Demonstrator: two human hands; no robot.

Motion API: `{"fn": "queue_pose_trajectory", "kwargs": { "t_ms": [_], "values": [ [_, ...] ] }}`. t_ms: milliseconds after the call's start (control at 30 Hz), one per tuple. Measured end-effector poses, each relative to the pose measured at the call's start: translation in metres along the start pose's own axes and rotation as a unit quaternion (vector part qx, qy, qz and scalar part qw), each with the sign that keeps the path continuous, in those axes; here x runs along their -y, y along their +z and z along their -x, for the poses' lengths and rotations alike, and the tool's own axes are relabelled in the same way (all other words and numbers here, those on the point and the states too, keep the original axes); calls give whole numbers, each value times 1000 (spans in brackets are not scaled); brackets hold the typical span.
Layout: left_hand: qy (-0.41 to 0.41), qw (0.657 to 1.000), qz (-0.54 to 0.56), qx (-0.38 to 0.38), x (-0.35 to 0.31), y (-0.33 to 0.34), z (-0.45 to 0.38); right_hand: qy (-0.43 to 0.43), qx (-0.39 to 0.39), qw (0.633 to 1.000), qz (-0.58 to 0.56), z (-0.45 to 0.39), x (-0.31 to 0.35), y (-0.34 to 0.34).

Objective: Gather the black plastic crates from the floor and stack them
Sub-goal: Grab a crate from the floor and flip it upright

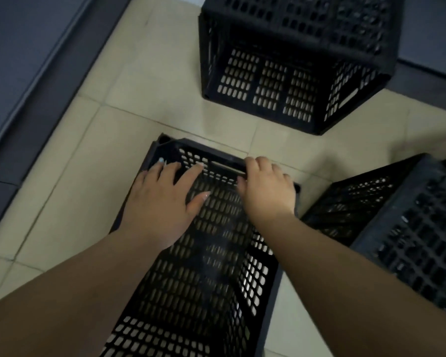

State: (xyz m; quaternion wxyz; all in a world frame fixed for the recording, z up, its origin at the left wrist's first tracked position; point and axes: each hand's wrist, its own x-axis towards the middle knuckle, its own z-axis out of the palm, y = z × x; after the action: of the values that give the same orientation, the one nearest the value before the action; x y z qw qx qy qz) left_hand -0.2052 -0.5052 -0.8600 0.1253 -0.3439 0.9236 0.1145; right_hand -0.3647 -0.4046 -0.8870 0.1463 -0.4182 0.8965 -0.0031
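R hand (267, 188) fingertips hidden over crate (204, 266) rim

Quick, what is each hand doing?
Left hand: open, flat on the near black perforated plastic crate.
Right hand: closed on that crate's far rim.

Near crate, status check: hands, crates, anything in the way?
Left hand flat on near crate, open. Right hand curled over its far rim. Far crate and right crate apart, unstacked. Tiled floor between them bare.
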Motion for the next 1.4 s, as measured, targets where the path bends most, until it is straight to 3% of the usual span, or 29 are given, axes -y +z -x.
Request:
{"fn": "queue_pose_trajectory", "kwargs": {
  "t_ms": [333, 700, 833, 967, 1200, 1400],
  "values": [
    [-36, 997, 33, 57, -95, -98, 57, 89, -3, 980, -176, 125, -33, -115],
    [175, 985, -6, 1, -246, -141, 126, 225, -21, 963, -143, 289, -150, -173],
    [227, 974, -21, -4, -307, -121, 145, 269, -17, 954, -134, 332, -209, -161],
    [228, 973, -27, 12, -364, -77, 157, 283, 4, 952, -120, 357, -272, -131],
    [159, 986, -38, 21, -440, 21, 156, 224, 48, 971, -73, 361, -374, -68],
    [50, 998, -23, 18, -447, 71, 157, 136, 101, 985, -35, 349, -405, -11]
  ]
}}
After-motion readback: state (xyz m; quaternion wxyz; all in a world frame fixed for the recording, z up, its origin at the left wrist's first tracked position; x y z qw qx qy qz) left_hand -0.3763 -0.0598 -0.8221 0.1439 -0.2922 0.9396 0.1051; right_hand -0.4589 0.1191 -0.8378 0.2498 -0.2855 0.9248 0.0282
